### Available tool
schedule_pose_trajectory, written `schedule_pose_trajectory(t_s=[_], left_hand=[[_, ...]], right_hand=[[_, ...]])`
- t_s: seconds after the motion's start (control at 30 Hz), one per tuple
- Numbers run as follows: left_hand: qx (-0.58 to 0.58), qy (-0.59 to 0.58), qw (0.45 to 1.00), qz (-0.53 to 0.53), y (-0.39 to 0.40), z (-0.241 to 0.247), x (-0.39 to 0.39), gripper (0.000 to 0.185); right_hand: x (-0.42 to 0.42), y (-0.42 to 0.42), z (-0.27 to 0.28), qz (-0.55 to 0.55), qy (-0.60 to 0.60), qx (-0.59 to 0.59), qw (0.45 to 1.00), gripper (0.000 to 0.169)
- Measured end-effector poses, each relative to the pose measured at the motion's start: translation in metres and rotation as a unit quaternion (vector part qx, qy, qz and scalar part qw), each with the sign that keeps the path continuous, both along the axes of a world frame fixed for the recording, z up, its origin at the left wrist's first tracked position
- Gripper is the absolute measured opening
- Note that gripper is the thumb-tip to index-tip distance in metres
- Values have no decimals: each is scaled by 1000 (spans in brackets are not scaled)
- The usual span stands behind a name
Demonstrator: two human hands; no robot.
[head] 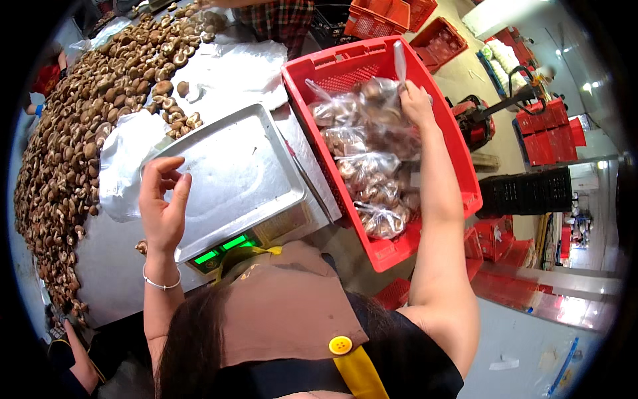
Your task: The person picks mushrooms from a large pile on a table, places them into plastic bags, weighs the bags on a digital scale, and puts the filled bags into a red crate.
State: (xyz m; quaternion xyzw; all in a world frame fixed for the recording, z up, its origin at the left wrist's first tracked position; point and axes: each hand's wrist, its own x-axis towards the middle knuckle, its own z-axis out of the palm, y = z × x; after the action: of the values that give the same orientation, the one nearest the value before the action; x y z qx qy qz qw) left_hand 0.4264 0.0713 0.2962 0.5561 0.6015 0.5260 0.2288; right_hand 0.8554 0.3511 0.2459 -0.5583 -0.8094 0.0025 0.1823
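My right hand (416, 102) grips the gathered top of a clear plastic bag of mushrooms (381, 102) inside a red plastic crate (451, 164). Several other knotted bags of mushrooms (381, 219) lie in that crate. My left hand (167, 202) is raised with bent fingers over the near left edge of a metal tray (234, 164), and nothing shows in it. The tray rests on a weighing scale with lit green displays (234, 242). White plastic bags (127, 174) lie left of the tray.
A big heap of loose brown mushrooms (99, 114) covers the left of the metal table (109, 269). Other people stand at the table's far side and lower left. More red crates (379, 17), a pallet jack (478, 117) and stacked black crates (528, 192) stand on the floor beyond.
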Motion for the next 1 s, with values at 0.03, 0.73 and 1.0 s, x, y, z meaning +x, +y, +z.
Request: schedule_pose_trajectory(t_s=[0.03,0.73,1.0], left_hand=[[-9,5,1000,-7,2,0,2,17],[-149,249,881,373,-12,-155,-220,27],[-194,199,944,179,-29,-155,-275,23]], right_hand=[[14,17,-16,-4,-83,-29,996,33],[-198,-78,4,152,195,-49,968,27],[-292,-172,51,167,304,-160,924,23]])
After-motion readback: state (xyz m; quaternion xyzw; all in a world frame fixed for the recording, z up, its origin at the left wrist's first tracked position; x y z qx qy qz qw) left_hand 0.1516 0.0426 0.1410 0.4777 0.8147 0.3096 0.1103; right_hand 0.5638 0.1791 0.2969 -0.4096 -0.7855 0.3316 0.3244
